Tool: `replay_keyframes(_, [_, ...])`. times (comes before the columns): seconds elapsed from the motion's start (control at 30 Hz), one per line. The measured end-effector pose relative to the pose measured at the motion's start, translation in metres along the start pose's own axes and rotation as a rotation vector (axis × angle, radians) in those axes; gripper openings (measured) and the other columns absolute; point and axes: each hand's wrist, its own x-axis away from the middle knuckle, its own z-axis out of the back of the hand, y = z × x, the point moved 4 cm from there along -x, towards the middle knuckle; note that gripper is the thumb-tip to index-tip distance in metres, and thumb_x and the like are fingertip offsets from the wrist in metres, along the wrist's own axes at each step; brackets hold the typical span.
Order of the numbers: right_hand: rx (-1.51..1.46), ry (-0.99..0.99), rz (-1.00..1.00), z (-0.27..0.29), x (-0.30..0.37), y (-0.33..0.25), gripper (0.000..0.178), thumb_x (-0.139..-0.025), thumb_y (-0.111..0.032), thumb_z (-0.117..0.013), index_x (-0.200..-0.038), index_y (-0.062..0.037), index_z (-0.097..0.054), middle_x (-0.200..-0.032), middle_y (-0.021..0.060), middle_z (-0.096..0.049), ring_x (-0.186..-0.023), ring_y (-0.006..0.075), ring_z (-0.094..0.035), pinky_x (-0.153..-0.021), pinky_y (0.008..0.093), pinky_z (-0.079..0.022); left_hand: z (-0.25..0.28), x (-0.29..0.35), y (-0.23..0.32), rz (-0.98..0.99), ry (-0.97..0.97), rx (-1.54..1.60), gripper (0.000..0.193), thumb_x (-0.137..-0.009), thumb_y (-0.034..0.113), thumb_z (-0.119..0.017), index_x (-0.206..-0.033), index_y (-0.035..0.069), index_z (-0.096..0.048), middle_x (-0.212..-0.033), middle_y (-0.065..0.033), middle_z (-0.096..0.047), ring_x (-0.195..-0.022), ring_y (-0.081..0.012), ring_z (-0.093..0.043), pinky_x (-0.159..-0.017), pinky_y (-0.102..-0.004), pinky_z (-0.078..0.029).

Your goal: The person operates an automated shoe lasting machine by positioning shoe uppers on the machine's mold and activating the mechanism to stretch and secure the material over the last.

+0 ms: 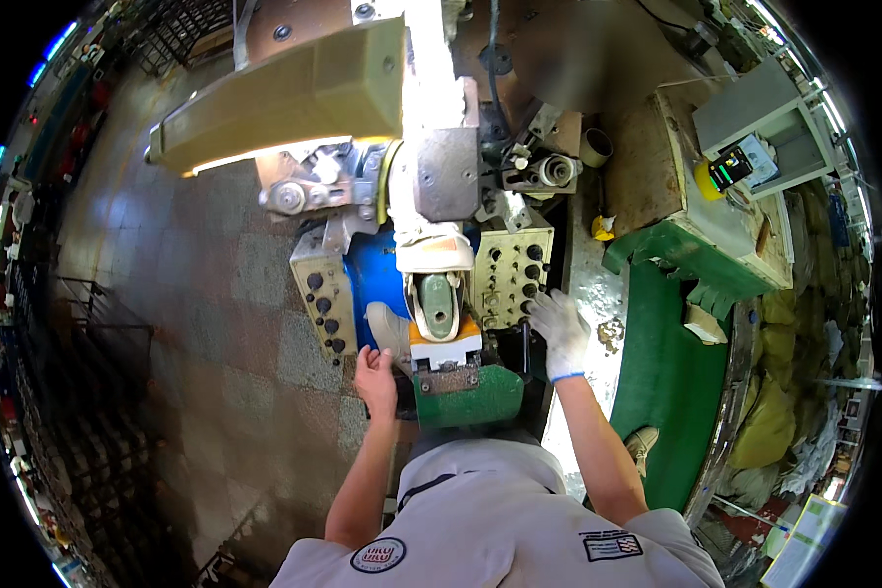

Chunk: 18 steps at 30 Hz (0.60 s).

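Left hand point(375, 380) is touching beige shoe point(389, 330) at near left, grip unclear, right hand point(562, 335) is hovering, fingers extended, by knob panel point(506, 278), machine point(448, 176) is seemingly working mounted shoe point(435, 257), next likely needing clear fingers.

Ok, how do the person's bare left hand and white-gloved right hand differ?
The bare left hand shows skin; the white-gloved right hand has a blue cuff. The left hand is at a greyish-beige shoe piece; the right hand, beside the cream metal panel. The right hand reaches farther forward than the left. Both point away from the body.
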Motion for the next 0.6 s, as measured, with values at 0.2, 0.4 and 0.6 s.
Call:
replay_keyframes(0.2, [0.252, 0.059, 0.062, 0.040, 0.049, -0.016, 0.053, -0.100, -0.028, -0.063, -0.139, 0.0055, -0.051, -0.125, 0.0244, -0.064, -0.104, 0.0349, -0.070, -0.081, 0.0441, -0.059, -0.032, -0.007, -0.030, 0.008, 0.037, -0.287, 0.091, -0.079, 0.040, -0.082, -0.143, -0.013, -0.043, -0.134, -0.0341, -0.058, -0.125, -0.0463, -0.057, -0.104, -0.0468, -0.046])
replay_keyframes(0.4, [0.356, 0.027, 0.019, 0.036, 0.058, -0.018, 0.053, -0.101, -0.025, -0.062, -0.141, 0.0068, -0.048, -0.126, 0.0257, -0.064, -0.106, 0.0369, -0.070, -0.080, 0.0443, -0.060, -0.035, -0.022, -0.008, -0.125, -0.025, -0.088, 0.063, -0.077, 0.031, -0.084, -0.123, -0.004, -0.060, -0.113, -0.0277, -0.070, -0.106, -0.0430, -0.067, -0.092, -0.0472, -0.052])
replay_keyframes(0.6, [0.325, -0.042, -0.032, 0.029, 0.053, -0.020, 0.051, -0.101, -0.022, -0.060, -0.141, 0.0079, -0.048, -0.126, 0.0267, -0.064, -0.106, 0.0389, -0.070, -0.081, 0.0454, -0.060, -0.009, -0.001, 0.005, -0.095, -0.077, 0.044, 0.044, -0.077, 0.018, -0.084, -0.110, -0.006, -0.067, -0.102, -0.0211, -0.074, -0.092, -0.0306, -0.072, -0.084, -0.0397, -0.055])
